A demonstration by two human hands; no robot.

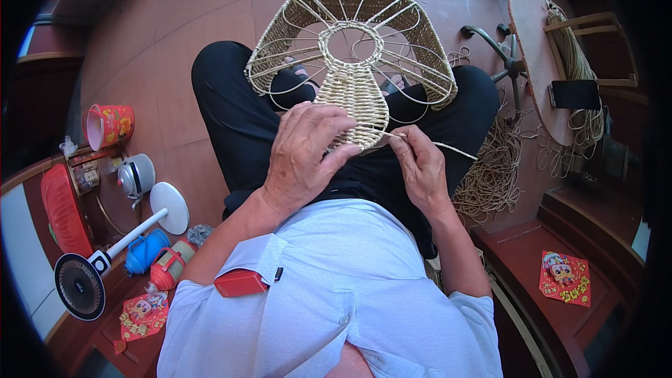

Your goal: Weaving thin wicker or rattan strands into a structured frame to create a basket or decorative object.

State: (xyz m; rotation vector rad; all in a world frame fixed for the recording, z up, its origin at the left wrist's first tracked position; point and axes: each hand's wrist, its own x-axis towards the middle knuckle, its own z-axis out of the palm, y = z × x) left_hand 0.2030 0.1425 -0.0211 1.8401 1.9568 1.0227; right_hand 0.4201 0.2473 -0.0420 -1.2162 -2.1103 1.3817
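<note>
A half-woven wicker piece (352, 98) rests across my lap, with a wire frame, a ring in its middle and a woven curved outer wall (336, 1). My left hand (305, 147) lies against the left edge of its narrow woven part, thumb and fingers apart around that edge. On the other side, my right hand (418, 161) pinches a straw-coloured cord (455, 150) close to the weave. The cord's loose end sticks out to the right past my fingers. Whether my left fingertips also press on the weave is hard to make out.
A heap of loose cord (493, 175) lies on the floor by my right knee. Beyond it stand a swivel chair base (505, 59) and a board (535, 49) with hanging cord bundles. At the left are a fan (80, 285), a kettle (136, 176), thermos flasks (145, 252) and a red bucket (110, 126).
</note>
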